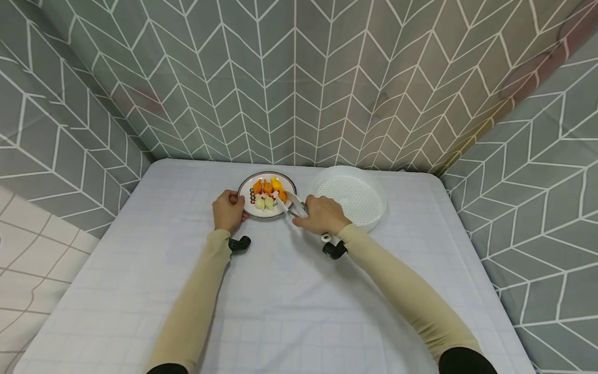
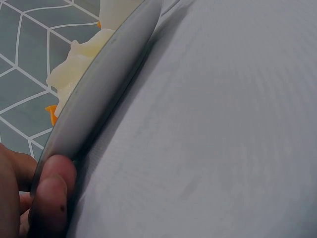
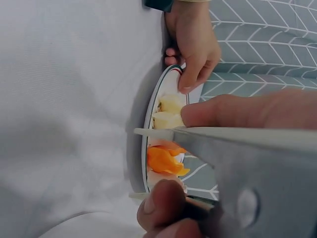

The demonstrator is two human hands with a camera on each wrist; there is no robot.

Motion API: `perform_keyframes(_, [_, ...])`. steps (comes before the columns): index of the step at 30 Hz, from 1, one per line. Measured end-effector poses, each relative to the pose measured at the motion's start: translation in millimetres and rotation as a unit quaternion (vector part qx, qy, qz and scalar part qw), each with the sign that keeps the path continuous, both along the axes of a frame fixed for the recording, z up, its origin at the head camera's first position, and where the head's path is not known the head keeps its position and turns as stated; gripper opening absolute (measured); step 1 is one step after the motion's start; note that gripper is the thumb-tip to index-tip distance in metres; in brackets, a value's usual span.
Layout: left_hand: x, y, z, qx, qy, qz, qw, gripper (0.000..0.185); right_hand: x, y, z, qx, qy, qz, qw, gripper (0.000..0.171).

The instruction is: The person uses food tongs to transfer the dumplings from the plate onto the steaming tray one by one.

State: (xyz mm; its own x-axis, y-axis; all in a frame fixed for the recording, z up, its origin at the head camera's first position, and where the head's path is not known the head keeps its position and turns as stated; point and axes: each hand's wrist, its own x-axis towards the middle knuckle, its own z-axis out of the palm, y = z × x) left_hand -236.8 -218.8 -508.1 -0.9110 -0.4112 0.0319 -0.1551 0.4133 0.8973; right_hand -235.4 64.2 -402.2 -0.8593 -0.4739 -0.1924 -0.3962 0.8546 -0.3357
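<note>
We see a plate (image 1: 267,194) of orange and white food in the middle of the table (image 1: 280,291). Our left hand (image 1: 228,210) holds its rim, thumb on top. Our right hand (image 1: 321,215) squeezes tongs (image 1: 293,205) over the food, beside a white basket (image 1: 351,196).

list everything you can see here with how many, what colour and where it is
plate: one, white with a dark rim, back middle of the table, its left rim held
orange food pieces: several, orange, on the far side of the plate
pale food pieces: a few, cream white, on the near side of the plate
tongs: one pair, silver grey, tips over the plate
perforated tray: one, white, round, right of the plate
table: one, covered in a pale checked cloth
patterned backdrop: grey with white lines, behind and at both sides
left hand: grips the plate's left rim
right hand: holds the tongs
</note>
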Motion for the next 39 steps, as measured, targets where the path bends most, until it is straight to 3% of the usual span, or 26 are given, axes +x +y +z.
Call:
perform_keyframes(9, [0.3,5,-0.1,-0.003,0.007,-0.003,1.0000,0.030,0.3,10,11.2,-0.016,-0.018,-0.018,1.000,0.054])
perform_keyframes(19, [-1.1,6,-1.3,-0.005,0.011,0.001,0.9999,0.030,-9.7,47,67.8,-0.005,-0.002,-0.040,0.999,0.063])
perform_keyframes(24, [-0.3,5,-2.0,-0.010,0.008,0.002,0.9999,0.030,-20.7,78,83.4,0.013,0.016,-0.051,0.998,0.061])
perform_keyframes(29, [-0.1,2,-0.2,-0.012,0.013,0.001,0.9998,0.030,-26.5,98,77.3,0.030,0.000,-0.061,0.998,0.056])
perform_keyframes(39, [-0.5,1,0.1,-0.008,0.001,0.006,0.9999,0.029,-27.0,107,38.4,0.043,-0.044,-0.055,0.997,0.051])
